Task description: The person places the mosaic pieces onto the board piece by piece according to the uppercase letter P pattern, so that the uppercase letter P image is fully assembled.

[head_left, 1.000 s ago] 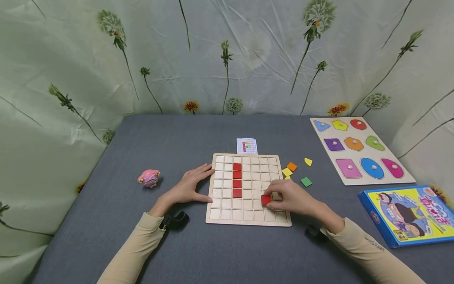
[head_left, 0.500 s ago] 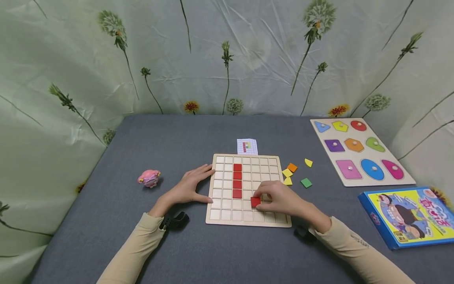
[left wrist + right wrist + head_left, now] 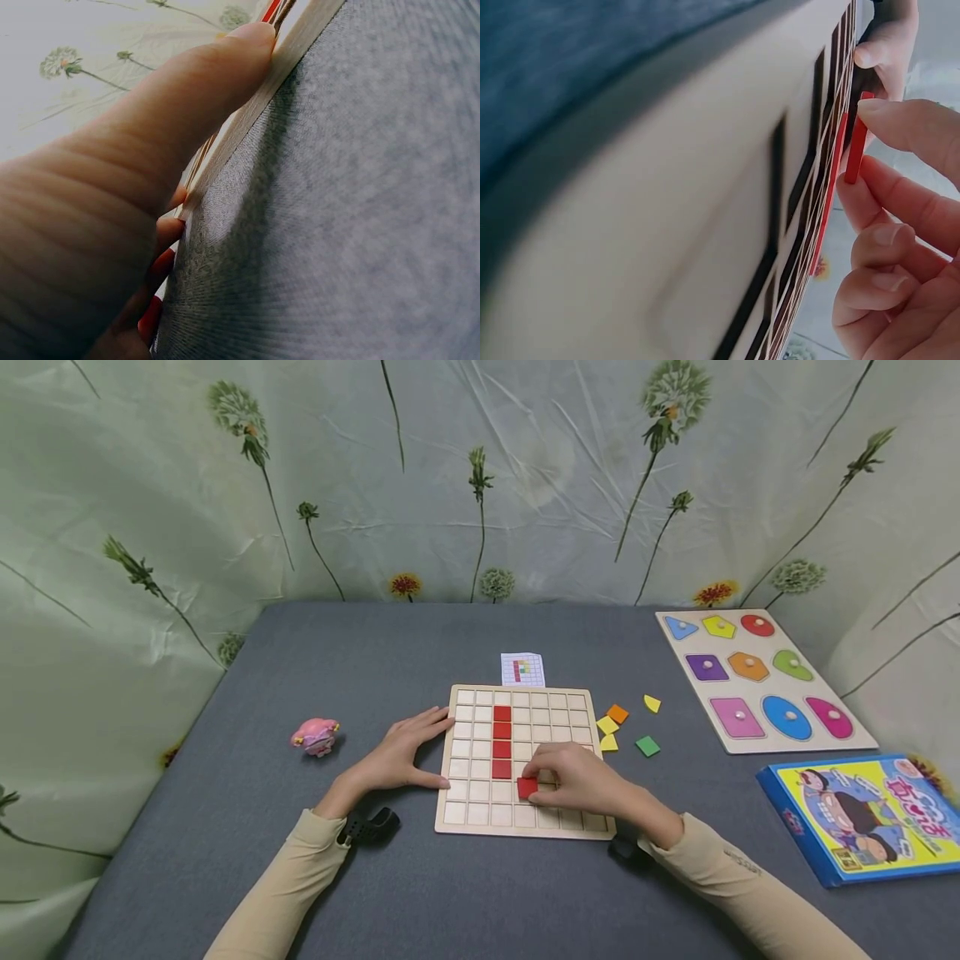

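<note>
A wooden grid board (image 3: 480, 814) lies mid-table, with a column of red square tiles (image 3: 502, 740) set in its cells. My right hand (image 3: 581, 781) pinches one more red square tile (image 3: 527, 787) just above the board, right of the column's lower end; the right wrist view shows the tile (image 3: 857, 135) between thumb and fingertip. My left hand (image 3: 397, 752) lies flat against the board's left edge (image 3: 259, 97), thumb along the side.
A small pattern card (image 3: 522, 669) sits behind the board. Loose yellow, orange and green tiles (image 3: 626, 727) lie to its right. Further right are a shape puzzle board (image 3: 761, 681) and a blue-and-yellow box (image 3: 862, 814). A pink toy (image 3: 316, 737) sits left.
My right hand has carried the red tile leftward across the board, from near its right side to beside the red column. The left hand has stayed put.
</note>
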`<state>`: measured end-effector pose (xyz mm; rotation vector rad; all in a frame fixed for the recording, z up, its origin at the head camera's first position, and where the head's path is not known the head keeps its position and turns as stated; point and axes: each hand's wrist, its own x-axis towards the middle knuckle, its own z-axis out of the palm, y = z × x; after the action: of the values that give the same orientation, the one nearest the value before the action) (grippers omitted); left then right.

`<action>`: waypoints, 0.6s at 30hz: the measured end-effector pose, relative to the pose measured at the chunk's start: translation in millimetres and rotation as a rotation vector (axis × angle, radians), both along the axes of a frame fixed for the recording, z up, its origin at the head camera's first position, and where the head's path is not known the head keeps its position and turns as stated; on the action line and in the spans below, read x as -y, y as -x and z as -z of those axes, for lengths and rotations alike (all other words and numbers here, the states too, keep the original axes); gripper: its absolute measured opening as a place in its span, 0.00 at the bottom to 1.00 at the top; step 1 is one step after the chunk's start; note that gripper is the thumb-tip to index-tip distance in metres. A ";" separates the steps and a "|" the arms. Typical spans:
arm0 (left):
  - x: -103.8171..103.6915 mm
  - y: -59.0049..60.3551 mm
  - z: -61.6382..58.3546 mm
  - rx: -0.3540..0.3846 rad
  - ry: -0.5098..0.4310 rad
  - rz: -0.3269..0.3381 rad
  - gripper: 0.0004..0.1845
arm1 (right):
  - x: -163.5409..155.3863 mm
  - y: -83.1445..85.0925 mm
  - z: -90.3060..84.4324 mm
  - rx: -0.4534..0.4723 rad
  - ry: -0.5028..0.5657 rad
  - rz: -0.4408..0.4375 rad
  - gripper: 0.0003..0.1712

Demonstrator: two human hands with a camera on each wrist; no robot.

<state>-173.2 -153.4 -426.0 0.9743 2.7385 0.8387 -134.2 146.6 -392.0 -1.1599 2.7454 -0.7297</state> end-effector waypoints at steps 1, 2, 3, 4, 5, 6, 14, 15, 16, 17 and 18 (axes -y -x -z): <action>0.0 0.2 0.2 -0.002 -0.001 0.001 0.51 | 1.0 0.3 0.3 -0.001 -0.002 -0.002 0.09; 0.0 0.3 0.2 -0.003 -0.002 0.002 0.51 | 2.0 0.5 0.4 -0.001 -0.002 -0.003 0.09; 0.0 0.4 0.1 -0.003 -0.003 0.004 0.51 | 3.0 0.7 0.4 0.000 -0.004 -0.002 0.08; 0.0 0.4 0.1 -0.005 -0.003 0.006 0.51 | 3.8 0.7 0.4 0.001 -0.005 -0.002 0.08; 0.2 0.5 0.3 -0.007 -0.003 0.007 0.51 | 4.7 0.6 0.1 0.001 -0.004 -0.002 0.08; 0.3 0.5 0.3 -0.007 -0.005 0.007 0.50 | 5.6 0.5 0.0 0.000 -0.005 -0.002 0.08; 1.2 1.6 0.6 -0.014 -0.006 0.009 0.51 | 14.5 0.1 -1.0 -0.034 0.002 -0.003 0.09; 1.1 1.7 0.6 -0.012 -0.006 0.010 0.51 | 15.7 -0.1 -1.1 -0.036 0.002 -0.002 0.09; 1.0 1.7 0.6 -0.011 -0.003 0.010 0.51 | 17.0 -0.4 -1.3 -0.037 -0.001 0.002 0.09; 0.8 1.7 0.5 -0.009 -0.002 0.008 0.51 | 18.2 -0.6 -1.4 -0.037 -0.003 0.005 0.09; 0.5 1.8 0.6 -0.006 -0.002 0.007 0.51 | 19.4 -0.8 -1.5 -0.038 -0.005 0.006 0.09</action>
<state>-174.9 -154.0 -426.6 0.9885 2.7379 0.8383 -133.3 127.2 -390.5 -1.1773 2.7807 -0.7088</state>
